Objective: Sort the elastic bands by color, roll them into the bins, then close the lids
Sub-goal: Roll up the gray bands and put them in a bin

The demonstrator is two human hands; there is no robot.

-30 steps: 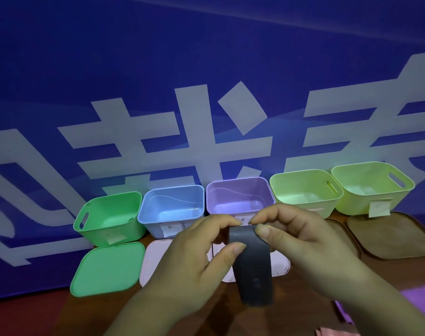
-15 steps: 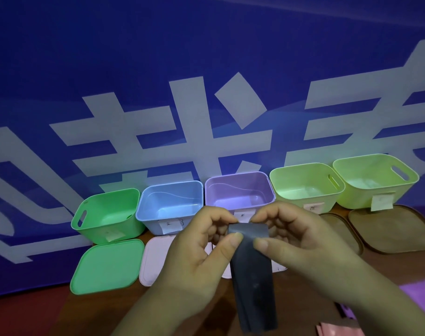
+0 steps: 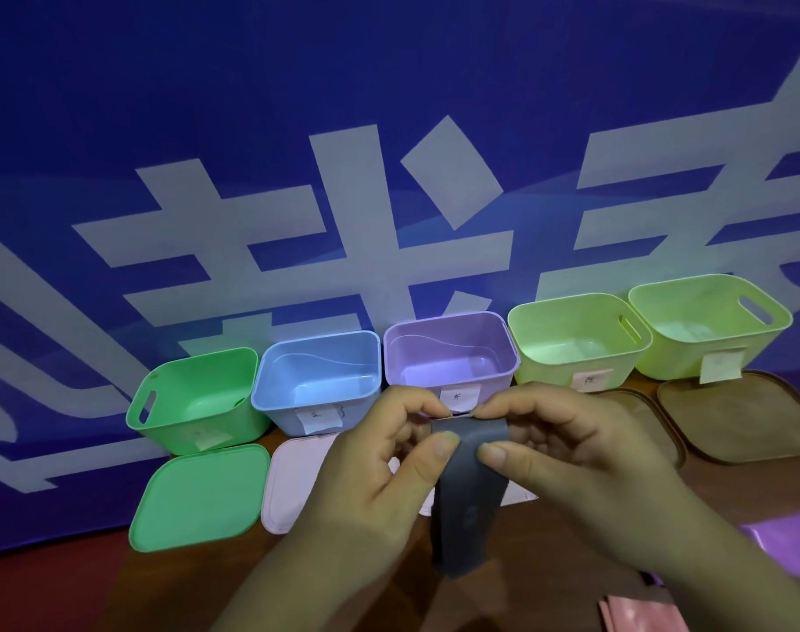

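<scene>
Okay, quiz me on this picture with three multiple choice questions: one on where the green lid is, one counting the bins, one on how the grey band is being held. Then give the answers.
1. Where is the green lid?
A. Closed on its bin
B. Flat on the table, in front of the green bin
C. Propped upright on its edge

2. How many open bins stand in the row?
A. Three
B. Four
C. Five

3. What is the state of the grey band?
A. Pinched at its upper end by the left hand and the right hand, the rest hanging
B. Lying loose
C. Already dropped in a bin

Answers:
1 B, the lid lies flat before that bin.
2 C: green bin, blue bin, purple bin, left yellow-green bin, right yellow-green bin.
3 A, both thumbs press the band's top.
</scene>
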